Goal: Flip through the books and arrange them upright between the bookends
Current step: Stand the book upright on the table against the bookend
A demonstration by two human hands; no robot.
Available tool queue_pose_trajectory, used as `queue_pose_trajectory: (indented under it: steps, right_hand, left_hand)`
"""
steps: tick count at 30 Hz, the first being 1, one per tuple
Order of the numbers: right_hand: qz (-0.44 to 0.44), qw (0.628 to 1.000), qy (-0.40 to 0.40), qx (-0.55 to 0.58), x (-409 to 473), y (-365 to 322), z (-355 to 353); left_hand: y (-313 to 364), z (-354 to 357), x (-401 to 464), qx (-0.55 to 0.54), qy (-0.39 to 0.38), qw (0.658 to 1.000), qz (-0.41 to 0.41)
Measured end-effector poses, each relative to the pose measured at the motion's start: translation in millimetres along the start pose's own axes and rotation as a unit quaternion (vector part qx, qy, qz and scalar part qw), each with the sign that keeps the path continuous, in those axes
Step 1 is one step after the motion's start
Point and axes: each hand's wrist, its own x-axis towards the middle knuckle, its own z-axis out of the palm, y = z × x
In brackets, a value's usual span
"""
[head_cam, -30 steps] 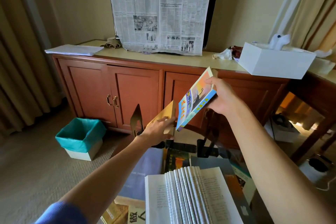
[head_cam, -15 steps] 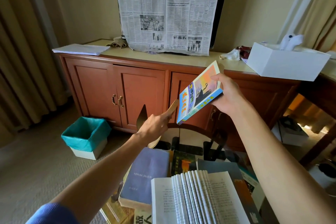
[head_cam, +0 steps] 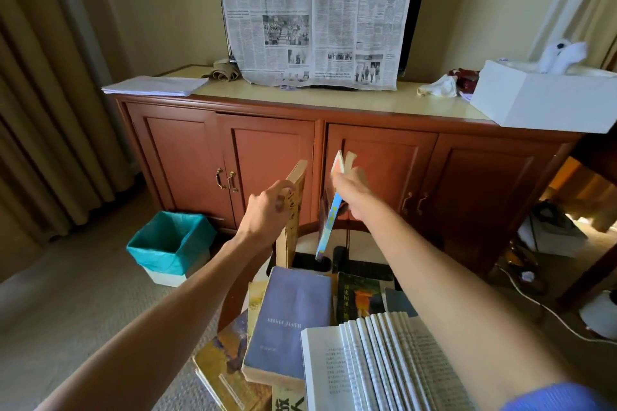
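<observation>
Here, hands grip two upright books (head_cam: 293, 210) before a wooden cabinet (head_cam: 367, 157).

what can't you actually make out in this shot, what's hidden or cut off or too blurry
- Bookends: head view, only dark bases show; the uprights are hidden behind the books.
- Blue-spined book in the right hand: seen edge-on and motion-blurred, cover unreadable.
- Tan book: the left hand covers part of it.
- Open book: cut off by the bottom edge.
- Newspaper: top cropped, small print illegible.
</observation>
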Motion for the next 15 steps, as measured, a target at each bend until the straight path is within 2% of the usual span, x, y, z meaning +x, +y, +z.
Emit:
queue_pose_trajectory:
  steps: [5,9,11,14,15]
  right_hand:
    - [0.024,0.99,-0.003,-0.139,7,36,21]
    - [-0.003,0.981,0.005,-0.194,24,45,36]
    - [-0.064,0.965,0.022,-0.254,26,50,40]
    - [-0.189,0.896,0.072,-0.396,25,53,35]
    - [-0.22,0.884,0.078,-0.405,25,51,30]
  left_hand:
    - [0,7,-1,0.007,-0.016,1.0,-0.015]
    - [2,8,-4,0.008,-0.039,0.999,-0.012]
    - [1,6,-3,-0.003,-0.037,0.999,-0.008]
    - [2,1,1,-0.026,-0.023,0.999,-0.015]
    - [5,-2,3,-0.04,-0.02,0.999,-0.026]
